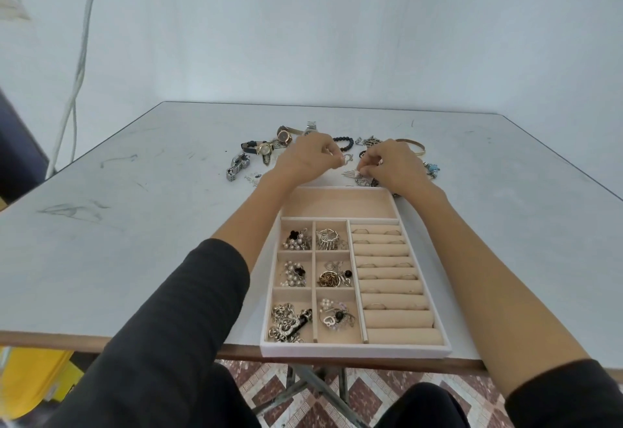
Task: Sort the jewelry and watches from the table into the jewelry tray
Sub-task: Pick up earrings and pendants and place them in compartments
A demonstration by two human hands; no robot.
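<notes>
A beige jewelry tray (340, 349) lies at the table's near edge. Its six small compartments hold earrings and chains, its roll section (391, 279) holds several rings, and its long far compartment (340, 203) is bare. Beyond the tray lie watches (266, 147), a silver metal watch (237, 166), a dark bead bracelet (345, 142), a gold bangle (413, 144) and a tangle of silver jewelry (362, 178). My left hand (305, 158) pinches a small silver piece (347, 159) at its fingertips. My right hand (392, 164) has its fingertips closed on the silver tangle.
The white table (118, 225) is scuffed, and the tray's front overhangs its near edge. A turquoise beaded piece (433, 168) lies to the right of my right hand. A white cable (79, 66) hangs along the wall at left. A yellow object (30, 380) sits below the table.
</notes>
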